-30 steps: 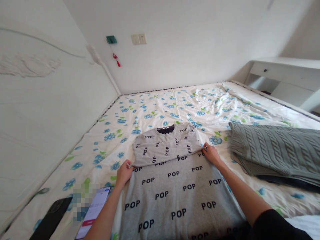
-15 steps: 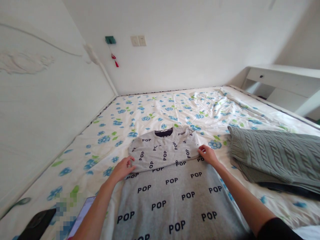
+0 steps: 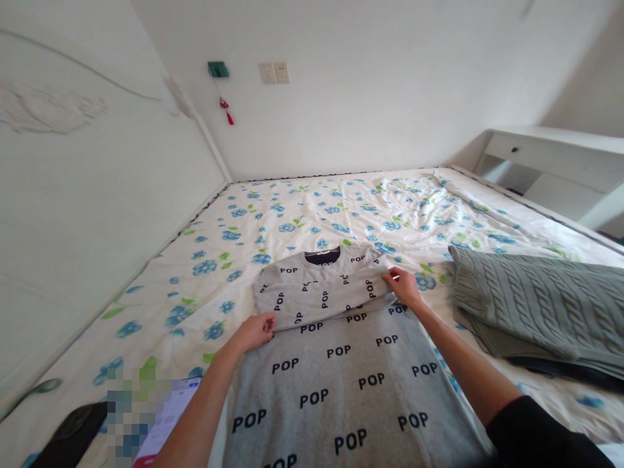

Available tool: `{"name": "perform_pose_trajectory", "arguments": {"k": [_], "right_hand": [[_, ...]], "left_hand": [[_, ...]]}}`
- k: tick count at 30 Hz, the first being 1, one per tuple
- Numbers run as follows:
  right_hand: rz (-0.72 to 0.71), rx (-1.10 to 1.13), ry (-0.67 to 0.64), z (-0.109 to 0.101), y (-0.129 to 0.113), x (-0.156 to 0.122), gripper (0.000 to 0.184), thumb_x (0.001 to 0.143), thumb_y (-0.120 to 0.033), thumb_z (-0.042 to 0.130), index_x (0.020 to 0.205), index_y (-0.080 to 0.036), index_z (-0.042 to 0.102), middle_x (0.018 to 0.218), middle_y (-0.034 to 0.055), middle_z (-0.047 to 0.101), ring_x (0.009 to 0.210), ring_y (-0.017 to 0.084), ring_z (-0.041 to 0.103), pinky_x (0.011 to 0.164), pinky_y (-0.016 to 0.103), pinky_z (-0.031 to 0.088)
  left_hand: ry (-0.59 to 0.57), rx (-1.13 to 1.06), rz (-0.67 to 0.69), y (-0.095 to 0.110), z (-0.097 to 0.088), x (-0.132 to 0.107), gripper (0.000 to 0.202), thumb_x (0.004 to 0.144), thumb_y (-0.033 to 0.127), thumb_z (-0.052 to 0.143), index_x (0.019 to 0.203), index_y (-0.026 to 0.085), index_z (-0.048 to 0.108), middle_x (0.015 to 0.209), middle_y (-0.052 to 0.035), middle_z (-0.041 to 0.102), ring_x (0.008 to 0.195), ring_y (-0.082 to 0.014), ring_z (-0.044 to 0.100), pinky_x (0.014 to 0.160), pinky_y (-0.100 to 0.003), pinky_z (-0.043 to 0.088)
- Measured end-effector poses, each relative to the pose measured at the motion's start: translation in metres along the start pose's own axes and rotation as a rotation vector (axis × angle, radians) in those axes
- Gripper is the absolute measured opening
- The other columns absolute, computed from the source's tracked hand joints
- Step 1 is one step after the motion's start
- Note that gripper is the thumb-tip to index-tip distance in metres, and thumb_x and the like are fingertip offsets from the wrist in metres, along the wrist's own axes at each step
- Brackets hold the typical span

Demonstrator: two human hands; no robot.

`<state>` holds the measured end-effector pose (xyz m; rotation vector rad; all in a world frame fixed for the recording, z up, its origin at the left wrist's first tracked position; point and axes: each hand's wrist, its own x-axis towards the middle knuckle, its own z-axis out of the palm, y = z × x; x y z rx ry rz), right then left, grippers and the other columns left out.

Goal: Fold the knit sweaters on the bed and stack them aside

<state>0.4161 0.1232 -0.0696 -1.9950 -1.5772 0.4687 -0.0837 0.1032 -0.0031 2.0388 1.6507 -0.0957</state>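
A grey shirt (image 3: 341, 370) printed with "POP" lies flat on the bed, its upper part with both sleeves folded across the chest. My left hand (image 3: 256, 329) pinches the lower left corner of the folded sleeve layer. My right hand (image 3: 402, 288) grips the right edge of that same layer, lifting it slightly. A dark collar shows at the far end of the shirt.
The bed carries a white sheet with blue flowers (image 3: 341, 208). A folded grey-green knitted sweater (image 3: 536, 302) lies to the right. A phone (image 3: 166, 422) and a dark object (image 3: 73, 435) rest at the lower left. A white headboard (image 3: 73, 214) stands left, a white desk (image 3: 560, 162) at the far right.
Both hands shifted along the folded sleeve edge and closed on it; the right side of the fold now lifts a little. The camera view tilted slightly.
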Motion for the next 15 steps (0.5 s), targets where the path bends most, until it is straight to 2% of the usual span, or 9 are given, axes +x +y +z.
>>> {"name": "perform_pose_trajectory", "arguments": {"k": [4,6,9,11,13,15], "right_hand": [[0.097,-0.184,-0.108,0.004,-0.001,-0.001,0.021,0.094,-0.037,0.067,0.099,-0.020,0.079,0.101,0.0114,0.081,0.099,0.027,0.075,0.082,0.030,0.050],[0.109,-0.228,-0.115,0.006,-0.003,-0.001,0.024,0.093,-0.036,0.069,0.109,-0.020,0.078,0.107,0.0127,0.080,0.102,0.027,0.074,0.083,0.031,0.051],[-0.001,-0.245,-0.016,0.008,-0.013,0.007,0.040,0.098,-0.035,0.062,0.135,-0.020,0.069,0.128,0.0141,0.075,0.114,0.027,0.071,0.094,0.033,0.052],[-0.124,-0.248,-0.003,0.010,-0.022,0.018,0.040,0.103,-0.030,0.055,0.140,-0.021,0.067,0.142,0.0139,0.069,0.125,0.026,0.066,0.107,0.035,0.049],[-0.216,-0.260,-0.015,0.014,-0.031,0.031,0.043,0.106,-0.024,0.047,0.144,-0.022,0.067,0.158,0.0123,0.058,0.137,0.026,0.060,0.119,0.038,0.041],[-0.247,-0.291,-0.020,0.018,-0.033,0.044,0.049,0.108,-0.021,0.041,0.151,-0.025,0.063,0.172,0.0102,0.042,0.145,0.027,0.054,0.125,0.043,0.035]], "left_hand": [[-0.055,-0.015,-0.019,0.000,0.003,-0.001,0.011,0.061,0.018,0.063,0.067,0.025,0.058,0.067,0.0016,0.065,0.074,-0.0234,0.065,0.068,-0.030,0.039],[-0.085,-0.049,-0.012,-0.002,0.003,0.000,0.007,0.063,0.021,0.063,0.067,0.025,0.059,0.067,0.0012,0.065,0.073,-0.0227,0.064,0.068,-0.030,0.040],[-0.098,-0.081,-0.001,-0.005,0.002,0.000,0.004,0.067,0.027,0.063,0.069,0.024,0.060,0.069,0.0002,0.067,0.072,-0.0218,0.064,0.068,-0.030,0.041],[-0.098,-0.084,0.004,-0.006,0.001,0.000,0.005,0.069,0.029,0.063,0.070,0.024,0.062,0.071,-0.0003,0.069,0.074,-0.0216,0.064,0.070,-0.029,0.041],[-0.092,-0.084,0.003,-0.006,0.000,0.000,0.007,0.069,0.030,0.064,0.070,0.024,0.063,0.072,-0.0005,0.069,0.075,-0.0217,0.065,0.070,-0.029,0.042],[-0.089,-0.090,0.005,-0.006,0.001,-0.001,0.008,0.070,0.031,0.064,0.071,0.024,0.063,0.073,-0.0007,0.069,0.075,-0.0219,0.065,0.071,-0.030,0.043]]}}
